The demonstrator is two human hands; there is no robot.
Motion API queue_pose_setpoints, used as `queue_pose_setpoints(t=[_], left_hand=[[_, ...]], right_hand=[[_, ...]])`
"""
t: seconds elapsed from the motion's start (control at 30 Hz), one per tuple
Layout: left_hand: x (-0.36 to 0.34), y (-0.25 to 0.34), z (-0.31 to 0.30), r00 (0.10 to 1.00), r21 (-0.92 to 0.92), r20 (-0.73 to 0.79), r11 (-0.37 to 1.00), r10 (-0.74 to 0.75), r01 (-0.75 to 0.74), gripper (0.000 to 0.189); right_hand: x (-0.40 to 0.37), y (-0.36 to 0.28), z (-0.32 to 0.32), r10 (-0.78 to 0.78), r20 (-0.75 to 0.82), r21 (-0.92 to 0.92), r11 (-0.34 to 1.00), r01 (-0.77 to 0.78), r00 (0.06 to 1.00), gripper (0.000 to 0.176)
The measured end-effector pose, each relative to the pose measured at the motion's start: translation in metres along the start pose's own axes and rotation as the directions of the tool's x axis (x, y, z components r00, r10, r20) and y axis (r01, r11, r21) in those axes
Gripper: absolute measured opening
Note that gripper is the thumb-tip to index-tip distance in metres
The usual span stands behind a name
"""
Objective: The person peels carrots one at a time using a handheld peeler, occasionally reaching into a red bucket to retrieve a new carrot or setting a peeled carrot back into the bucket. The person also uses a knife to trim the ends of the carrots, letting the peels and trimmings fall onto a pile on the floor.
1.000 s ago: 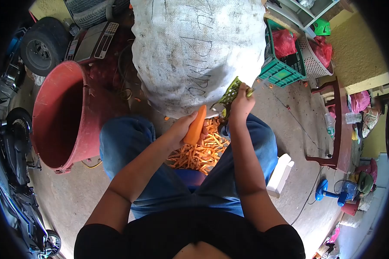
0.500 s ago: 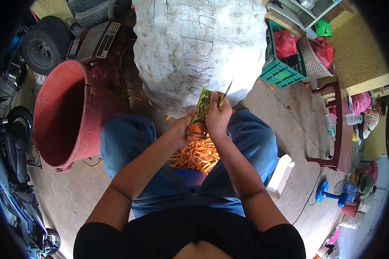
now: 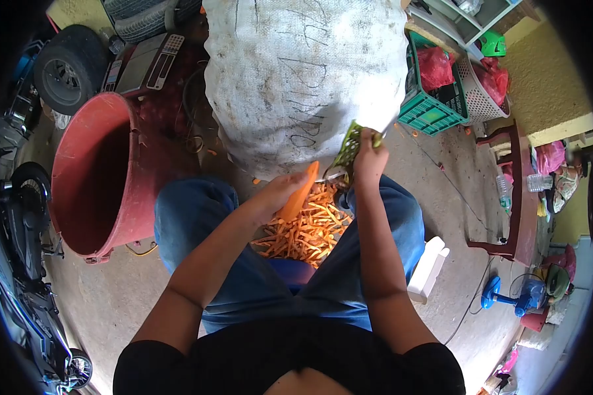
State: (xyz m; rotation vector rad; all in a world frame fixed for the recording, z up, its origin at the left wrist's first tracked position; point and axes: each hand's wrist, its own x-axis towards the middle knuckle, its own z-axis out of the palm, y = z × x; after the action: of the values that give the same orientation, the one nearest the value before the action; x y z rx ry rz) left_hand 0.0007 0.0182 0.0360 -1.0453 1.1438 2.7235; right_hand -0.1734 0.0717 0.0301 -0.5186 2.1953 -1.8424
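Note:
My left hand (image 3: 278, 194) is closed around a peeled orange piece of sweet potato (image 3: 299, 196), which stands tilted above the strips. Apart from it, to the right, my right hand (image 3: 370, 161) grips a green hand cutter (image 3: 349, 148) with rows of holes. A green handle end shows by the right fingers; no knife blade can be made out now. Between my knees lies a heap of cut orange strips (image 3: 303, 230) in a blue tub (image 3: 293, 268), whose near side shows.
A large white woven sack (image 3: 290, 85) stands in front. At the left is a red barrel (image 3: 128, 178); a tyre (image 3: 69, 69) lies behind it. A green crate (image 3: 431, 115) and a white box (image 3: 428, 266) are to the right.
The cutter has moved right, away from the left hand, and the sweet potato piece has come apart from it. The knife blade beside the right hand no longer shows. More strips are visible.

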Motion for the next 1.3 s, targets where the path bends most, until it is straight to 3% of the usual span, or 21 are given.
queue_pose_setpoints(t=[0.03, 0.07, 0.1, 0.13, 0.17, 0.2, 0.3, 0.6, 0.67, 0.7, 0.73, 0.8, 0.87, 0.93, 1.0, 1.03, 1.07, 1.1, 1.17, 1.23, 1.3], left_hand=[[0.005, -0.003, -0.006, 0.988, 0.235, -0.018, 0.961, 0.152, -0.144, 0.035], [0.008, -0.002, -0.010, 0.953, 0.456, -0.001, 0.849, 0.302, -0.269, 0.032], [0.007, 0.001, -0.014, 0.952, 0.455, -0.004, 0.849, 0.306, -0.271, 0.032], [0.006, 0.005, -0.017, 0.880, 0.715, -0.022, 0.623, 0.475, -0.318, 0.030], [0.005, 0.008, -0.019, 0.781, 0.900, 0.020, 0.329, 0.624, -0.285, 0.028], [0.005, 0.008, -0.020, 0.780, 0.900, 0.020, 0.328, 0.626, -0.286, 0.028], [0.005, 0.009, -0.021, 0.748, 0.834, -0.030, 0.430, 0.663, -0.348, 0.026], [-0.004, 0.015, -0.016, 0.819, 0.847, -0.008, 0.439, 0.574, -0.300, 0.028], [-0.008, 0.015, -0.016, 0.697, 0.806, 0.147, 0.325, 0.701, -0.496, 0.022], [-0.010, 0.015, -0.015, 0.699, 0.806, 0.148, 0.324, 0.699, -0.495, 0.022], [-0.011, 0.015, -0.014, 0.714, 0.654, 0.117, 0.488, 0.690, -0.579, 0.020], [-0.019, 0.020, -0.007, 0.770, 0.262, 0.078, 0.732, 0.633, -0.629, 0.018], [-0.014, 0.019, -0.010, 0.781, 0.224, 0.034, 0.757, 0.623, -0.614, 0.017], [-0.009, 0.016, -0.017, 0.794, 0.183, -0.014, 0.782, 0.608, -0.596, 0.016], [-0.005, 0.016, -0.023, 0.913, 0.296, 0.053, 0.867, 0.404, -0.401, 0.025], [-0.002, 0.015, -0.026, 0.913, 0.296, 0.054, 0.867, 0.404, -0.401, 0.025], [-0.001, 0.012, -0.029, 0.962, 0.211, 0.005, 0.940, 0.273, -0.268, 0.030], [-0.001, 0.010, -0.031, 0.991, 0.116, -0.033, 0.985, 0.132, -0.127, 0.034], [-0.003, 0.009, -0.029, 0.994, -0.020, -0.056, 0.996, 0.090, -0.091, 0.035], [-0.001, 0.009, -0.025, 0.996, -0.151, -0.069, 0.987, 0.051, -0.061, 0.037], [0.005, 0.004, -0.024, 0.998, -0.175, -0.062, 0.984, 0.033, -0.043, 0.032]], right_hand=[[-0.005, 0.000, 0.003, -0.186, 0.057, -0.072, 0.979, 0.190, 0.981, 0.020], [-0.011, -0.005, -0.002, -0.172, 0.226, -0.181, 0.960, 0.214, 0.959, 0.020], [-0.020, -0.018, -0.006, -0.135, 0.388, -0.281, 0.925, 0.257, 0.912, 0.020], [-0.025, -0.014, -0.007, -0.138, 0.392, -0.280, 0.924, 0.261, 0.909, 0.020], [-0.027, -0.006, -0.007, -0.104, 0.534, -0.412, 0.834, 0.366, 0.839, 0.022], [-0.030, -0.002, -0.007, -0.039, 0.653, -0.510, 0.715, 0.477, 0.756, 0.024], [-0.038, 0.001, -0.004, 0.000, 0.711, -0.467, 0.747, 0.472, 0.703, 0.029], [-0.040, 0.008, -0.001, 0.024, 0.740, -0.438, 0.775, 0.455, 0.672, 0.028], [-0.035, 0.025, 0.001, 0.035, 0.741, -0.433, 0.788, 0.438, 0.670, 0.028], [-0.029, 0.050, 0.003, 0.129, 0.719, -0.543, 0.719, 0.435, 0.683, 0.028], [-0.026, 0.059, 0.004, 0.219, 0.680, -0.644, 0.634, 0.427, 0.700, 0.028], [-0.024, 0.068, 0.005, 0.219, 0.705, -0.602, 0.687, 0.406, 0.674, 0.028], [-0.026, 0.067, 0.011, 0.215, 0.745, -0.548, 0.737, 0.396, 0.631, 0.027], [-0.035, 0.059, 0.016, 0.133, 0.714, -0.457, 0.832, 0.314, 0.687, 0.027], [-0.038, 0.045, 0.017, 0.109, 0.666, -0.464, 0.835, 0.296, 0.738, 0.027], [-0.039, 0.038, 0.017, 0.085, 0.615, -0.469, 0.838, 0.277, 0.784, 0.027], [-0.038, 0.031, 0.017, 0.086, 0.616, -0.469, 0.838, 0.278, 0.783, 0.027], [-0.034, 0.026, 0.018, 0.050, 0.489, -0.453, 0.868, 0.205, 0.871, 0.026], [-0.030, 0.015, 0.016, -0.032, 0.277, -0.311, 0.943, 0.121, 0.960, 0.025], [-0.026, 0.015, 0.022, 0.058, 0.133, 0.000, 0.998, -0.058, 0.989, 0.025], [-0.032, 0.005, 0.026, 0.031, 0.113, 0.075, 0.996, -0.039, 0.993, 0.025]])
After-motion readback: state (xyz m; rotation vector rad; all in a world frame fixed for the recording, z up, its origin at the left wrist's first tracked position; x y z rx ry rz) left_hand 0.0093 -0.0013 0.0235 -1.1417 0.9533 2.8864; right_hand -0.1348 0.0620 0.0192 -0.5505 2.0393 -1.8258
